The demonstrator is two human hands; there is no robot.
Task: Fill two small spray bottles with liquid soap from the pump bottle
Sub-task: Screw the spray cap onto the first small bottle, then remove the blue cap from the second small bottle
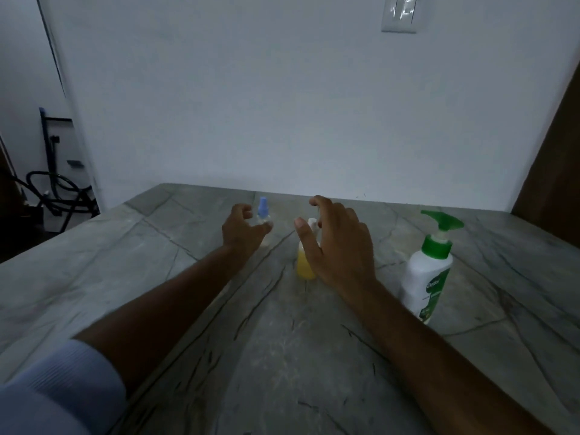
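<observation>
A small clear spray bottle with a blue cap stands on the grey marble table. My left hand is cupped just left of it, fingers apart from the cap and thumb in front of its lower body; contact is unclear. A second small spray bottle, white-topped and holding yellow liquid, stands in the middle. My right hand hovers over it with fingers spread, hiding much of its top. The white pump bottle with a green pump stands upright to the right.
A white wall with a switch plate rises behind the table. A dark wooden panel borders the right. Beyond the table's left edge stand a dark chair frame and cables. A light blue sleeve covers my left upper arm.
</observation>
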